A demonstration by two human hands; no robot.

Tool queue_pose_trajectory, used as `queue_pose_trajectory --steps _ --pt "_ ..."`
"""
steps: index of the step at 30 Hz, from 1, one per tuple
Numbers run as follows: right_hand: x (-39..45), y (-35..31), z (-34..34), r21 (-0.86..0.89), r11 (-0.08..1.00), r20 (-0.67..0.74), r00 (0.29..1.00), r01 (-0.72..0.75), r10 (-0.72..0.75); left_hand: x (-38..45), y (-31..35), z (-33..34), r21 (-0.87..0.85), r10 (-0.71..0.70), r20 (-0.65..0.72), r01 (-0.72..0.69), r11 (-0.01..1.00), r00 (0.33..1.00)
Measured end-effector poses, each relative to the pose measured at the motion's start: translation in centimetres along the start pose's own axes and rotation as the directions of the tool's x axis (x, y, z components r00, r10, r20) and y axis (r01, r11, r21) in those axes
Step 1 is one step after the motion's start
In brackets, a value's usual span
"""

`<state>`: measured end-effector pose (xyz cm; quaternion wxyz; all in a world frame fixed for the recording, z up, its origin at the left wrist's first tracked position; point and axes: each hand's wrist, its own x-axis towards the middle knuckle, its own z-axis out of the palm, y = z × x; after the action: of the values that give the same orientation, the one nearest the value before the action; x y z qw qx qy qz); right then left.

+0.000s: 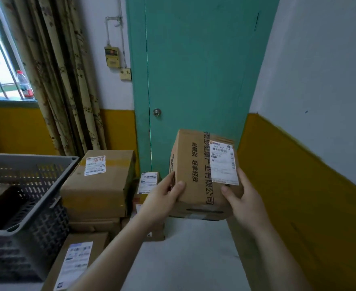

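Most of both hands' fingers are hidden behind the brown cardboard box (pixel 193 177), which carries dark printed characters and a strip of tape. Only the thumbs lie in plain sight on its upper face. The print on its white shipping label (pixel 223 162) is too small to read. The underside of the box is out of sight, so I cannot tell whether it touches the far edge of the pale counter (pixel 183 259) or is held just clear of it. The grey perforated plastic crate (pixel 25 196) is cut off at the left border, and the flat labelled parcel (pixel 76 263) below it runs out of the bottom edge.

The left hand (pixel 164 196) grips the box's near left corner, thumb on top and forearm reaching in diagonally from below. The right hand (pixel 242 198) clasps the near right corner, its thumb just under the label. The box is tilted, in front of the teal painted door (pixel 193 70), with a stack of taped brown cartons (pixel 101 181) to its left.
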<state>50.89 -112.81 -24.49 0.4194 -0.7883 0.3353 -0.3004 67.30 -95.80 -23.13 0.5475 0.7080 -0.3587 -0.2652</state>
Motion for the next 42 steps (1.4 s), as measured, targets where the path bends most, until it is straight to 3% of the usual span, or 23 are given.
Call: queue_pose_trajectory --steps 6,13,19,32,42 --pt "6.5 5.2 -0.1 -0.092 0.994 0.037 0.997 -0.065 0.069 7.1 -3.1 4.4 0.087 -0.117 -0.067 0.123 0.989 0.991" --pt "9.3 10.2 1.6 -0.116 0.953 0.127 0.948 -0.279 0.293 11.5 -8.5 7.8 0.114 -0.214 -0.130 0.229 0.967 0.968" --pt "10.6 14.6 2.6 -0.197 0.916 0.164 0.909 -0.350 0.383 12.9 -12.5 10.3 0.057 -0.326 -0.085 0.332 0.942 0.941" --pt "11.1 21.6 5.1 -0.161 0.866 0.219 0.839 -0.473 0.499 14.2 -16.9 13.2 0.117 -0.431 -0.005 0.428 0.896 0.903" --pt "12.0 22.7 6.0 -0.190 0.875 0.201 0.855 -0.446 0.479 15.5 -18.2 13.3 0.131 -0.421 0.001 0.418 0.899 0.907"
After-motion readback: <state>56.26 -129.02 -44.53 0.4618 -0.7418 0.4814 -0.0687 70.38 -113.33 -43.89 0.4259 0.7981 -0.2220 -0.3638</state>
